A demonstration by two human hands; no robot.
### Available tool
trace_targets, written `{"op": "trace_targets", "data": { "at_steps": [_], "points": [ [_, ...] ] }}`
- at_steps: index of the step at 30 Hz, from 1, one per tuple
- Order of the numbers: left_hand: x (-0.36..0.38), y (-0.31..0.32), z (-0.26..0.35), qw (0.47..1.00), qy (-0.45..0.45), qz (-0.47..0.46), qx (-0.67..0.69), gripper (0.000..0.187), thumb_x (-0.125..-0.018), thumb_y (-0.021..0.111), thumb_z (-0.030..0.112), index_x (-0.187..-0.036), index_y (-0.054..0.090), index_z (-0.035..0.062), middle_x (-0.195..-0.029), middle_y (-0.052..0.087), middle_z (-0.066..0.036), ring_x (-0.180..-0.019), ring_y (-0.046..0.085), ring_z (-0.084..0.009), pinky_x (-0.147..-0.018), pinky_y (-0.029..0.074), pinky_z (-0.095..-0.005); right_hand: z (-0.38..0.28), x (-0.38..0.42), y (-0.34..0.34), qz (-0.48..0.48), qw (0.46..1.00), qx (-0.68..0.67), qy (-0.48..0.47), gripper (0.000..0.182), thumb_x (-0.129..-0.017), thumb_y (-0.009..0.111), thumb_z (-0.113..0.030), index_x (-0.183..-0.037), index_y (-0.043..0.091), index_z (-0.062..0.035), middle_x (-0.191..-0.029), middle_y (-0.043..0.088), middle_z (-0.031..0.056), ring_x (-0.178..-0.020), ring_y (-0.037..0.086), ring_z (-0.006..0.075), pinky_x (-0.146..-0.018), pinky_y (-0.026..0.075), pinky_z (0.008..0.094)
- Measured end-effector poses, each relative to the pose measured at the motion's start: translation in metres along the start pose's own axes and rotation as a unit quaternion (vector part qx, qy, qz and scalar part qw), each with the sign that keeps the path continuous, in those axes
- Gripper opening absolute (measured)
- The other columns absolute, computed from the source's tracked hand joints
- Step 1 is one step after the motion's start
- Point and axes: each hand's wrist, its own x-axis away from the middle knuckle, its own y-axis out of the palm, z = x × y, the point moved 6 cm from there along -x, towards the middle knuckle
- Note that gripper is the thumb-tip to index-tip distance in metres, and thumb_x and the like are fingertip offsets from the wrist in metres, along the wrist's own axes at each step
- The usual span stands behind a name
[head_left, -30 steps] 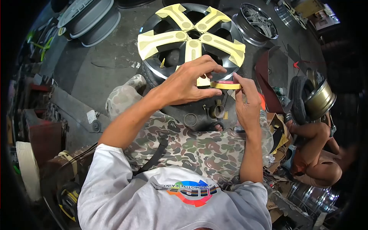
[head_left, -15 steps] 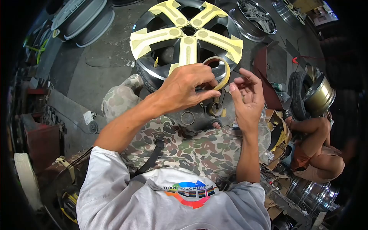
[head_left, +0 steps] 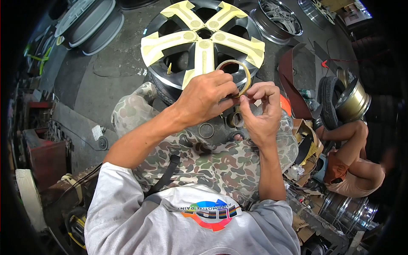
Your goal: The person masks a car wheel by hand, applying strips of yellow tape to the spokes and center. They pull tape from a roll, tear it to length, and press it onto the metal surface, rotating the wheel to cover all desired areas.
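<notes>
A roll of yellow masking tape point(head_left: 245, 76) is gripped between the thumb and fingers of my left hand point(head_left: 206, 94), above my lap. My right hand point(head_left: 263, 108) is closed in a pinch at the roll's lower edge, thumb close to my left thumb; the bit of tape between its fingertips is mostly hidden. Just beyond stands a black wheel rim point(head_left: 168, 83) lying face up, its spokes covered in yellow masking tape point(head_left: 204, 59). A small yellow piece of tape point(head_left: 169, 69) sticks up from the rim's near left part.
Two rolls or rings, one thin point(head_left: 206, 130) and one thicker point(head_left: 238, 119), lie on the floor between my legs. Silver rims point(head_left: 87, 25) are at back left, a gold rim point(head_left: 355, 100) and tire point(head_left: 330, 100) at right. Another person's bent leg point(head_left: 346, 138) is at the right.
My right hand has moved left to meet the tape roll, its fingers going from spread to pinched at the edge. My left hand still holds the roll. An orange object shows behind my right hand.
</notes>
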Motion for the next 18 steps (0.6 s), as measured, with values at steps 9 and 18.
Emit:
{"op": "trace_targets", "data": {
  "at_steps": [9, 18],
  "points": [
    [0.008, 0.007, -0.002, 0.999, 0.011, -0.031, -0.01, 0.024, -0.07, 0.081, 0.004, -0.086, 0.063, 0.0045, -0.084, 0.061, -0.007, -0.08, 0.064, -0.0294, -0.068, 0.052, -0.0412, -0.009, -0.003, 0.007, -0.064, 0.994, 0.092, -0.017, 0.024, -0.079, 0.069, 0.01, -0.091, 0.053, -0.0031, -0.09, 0.058, 0.0072, -0.076, 0.059, 0.0166, -0.07, 0.051, 0.0296],
    [0.015, 0.01, -0.003, 0.999, 0.012, -0.049, -0.02, 0.026, -0.069, 0.082, 0.006, -0.086, 0.062, 0.0044, -0.084, 0.06, -0.008, -0.081, 0.064, -0.0302, -0.069, 0.052, -0.042, -0.004, -0.002, 0.009, -0.112, 0.991, 0.07, 0.01, 0.021, -0.078, 0.067, 0.011, -0.09, 0.055, -0.0016, -0.088, 0.058, 0.0075, -0.076, 0.059, 0.018, -0.07, 0.05, 0.0302]
  ]
}}
